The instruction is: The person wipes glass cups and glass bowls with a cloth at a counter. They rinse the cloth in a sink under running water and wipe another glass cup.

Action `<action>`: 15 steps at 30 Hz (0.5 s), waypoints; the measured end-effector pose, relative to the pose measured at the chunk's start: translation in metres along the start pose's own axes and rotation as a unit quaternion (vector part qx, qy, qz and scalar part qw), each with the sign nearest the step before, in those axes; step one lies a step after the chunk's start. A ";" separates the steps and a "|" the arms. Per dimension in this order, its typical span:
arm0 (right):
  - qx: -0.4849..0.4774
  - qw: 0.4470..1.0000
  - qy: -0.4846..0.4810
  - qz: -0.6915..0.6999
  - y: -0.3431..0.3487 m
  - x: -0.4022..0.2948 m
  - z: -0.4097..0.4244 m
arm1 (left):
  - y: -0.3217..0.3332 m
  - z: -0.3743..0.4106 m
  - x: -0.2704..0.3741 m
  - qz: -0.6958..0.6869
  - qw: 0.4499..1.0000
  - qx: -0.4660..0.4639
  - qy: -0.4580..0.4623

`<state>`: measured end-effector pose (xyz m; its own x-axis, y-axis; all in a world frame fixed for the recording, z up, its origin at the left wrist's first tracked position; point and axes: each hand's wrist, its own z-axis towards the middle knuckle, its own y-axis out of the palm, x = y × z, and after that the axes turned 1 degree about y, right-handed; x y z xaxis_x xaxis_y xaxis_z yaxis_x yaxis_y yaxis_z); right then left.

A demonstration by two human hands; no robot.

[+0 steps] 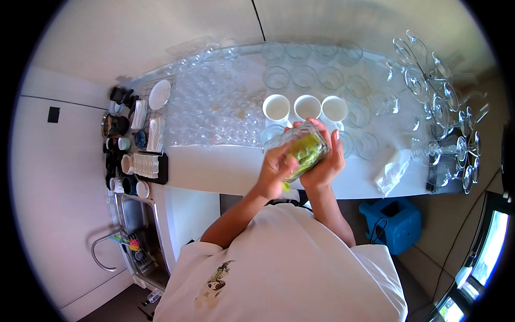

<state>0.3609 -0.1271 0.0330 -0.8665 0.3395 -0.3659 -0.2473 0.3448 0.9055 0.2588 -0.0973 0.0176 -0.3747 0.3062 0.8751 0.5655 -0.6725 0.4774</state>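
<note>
Above the counter's front edge, both my hands hold a clear drinking glass (299, 151), tilted, with something yellow-green, perhaps a cloth, showing through its wall. My left hand (277, 169) grips the glass from the left side and is blurred. On the other side my right hand (326, 161) wraps around the glass with its fingers behind it. A bit of the yellow-green material sticks out below the glass. Just beyond the hands stand three white mugs (307, 108) in a row, with rows of clear glasses (303, 76) behind them.
Many small clear glasses (213, 104) crowd the white counter (209, 165) to the left. A stemware rack (440, 96) and a plastic packet (391, 172) are at the right. Dishes and white spoons (154, 135) stand above a steel sink (151, 249). A blue stool (398, 227) is below the counter.
</note>
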 end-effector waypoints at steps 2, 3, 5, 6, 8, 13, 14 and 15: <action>-0.041 0.999 0.014 0.008 0.001 -0.004 0.004 | 0.013 0.003 0.020 -0.201 0.977 0.043 -0.064; -0.009 0.999 0.032 -0.006 0.001 -0.004 0.006 | 0.017 0.002 0.026 -0.241 0.965 0.069 -0.083; 0.054 0.995 0.071 -0.035 -0.001 -0.004 0.013 | 0.018 0.000 0.030 -0.013 0.995 0.048 -0.089; 0.058 0.993 0.104 -0.005 -0.005 -0.004 0.018 | 0.018 0.000 0.032 0.102 0.990 0.035 -0.090; 0.081 0.984 0.154 0.040 -0.016 0.002 0.022 | 0.019 0.003 0.036 0.415 0.909 -0.007 0.028; 0.083 0.958 0.258 0.096 -0.002 0.002 0.009 | 0.013 -0.015 0.027 0.659 0.729 -0.019 0.187; 0.063 0.955 0.268 0.108 -0.002 0.005 0.009 | 0.008 -0.018 0.026 0.673 0.710 -0.014 0.206; 0.067 0.956 0.266 0.102 -0.002 0.008 0.009 | 0.007 -0.020 0.026 0.671 0.714 -0.021 0.198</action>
<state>0.3584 -0.1173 0.0268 -0.9976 -0.0685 0.0086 -0.0225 0.4399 0.8978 0.2384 -0.1072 0.0426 0.3012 -0.8423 0.4469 0.5909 -0.2030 -0.7808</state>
